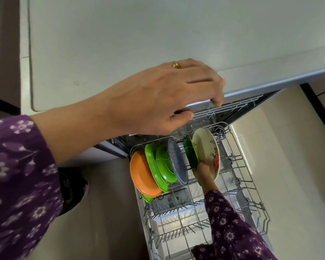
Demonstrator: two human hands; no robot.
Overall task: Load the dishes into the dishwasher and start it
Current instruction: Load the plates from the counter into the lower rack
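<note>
The lower dishwasher rack (251, 186) is pulled out over the open door. Standing on edge in it, left to right, are an orange plate (142, 175), two green dishes (158, 164), a speckled grey plate (176, 162) and a dark green plate (190, 153). My right hand (203, 170) grips the lower rim of a white plate with a red flower pattern (207, 147), holding it upright just right of the dark green plate. My left hand (169, 96) rests on the counter edge, fingers curled over the edge.
The pale countertop (120, 44) fills the upper view. The upper rack (233, 106) shows just under its edge. Light floor tiles (289, 156) lie to the right, a beige floor to the left. The rack's front half holds bare tines.
</note>
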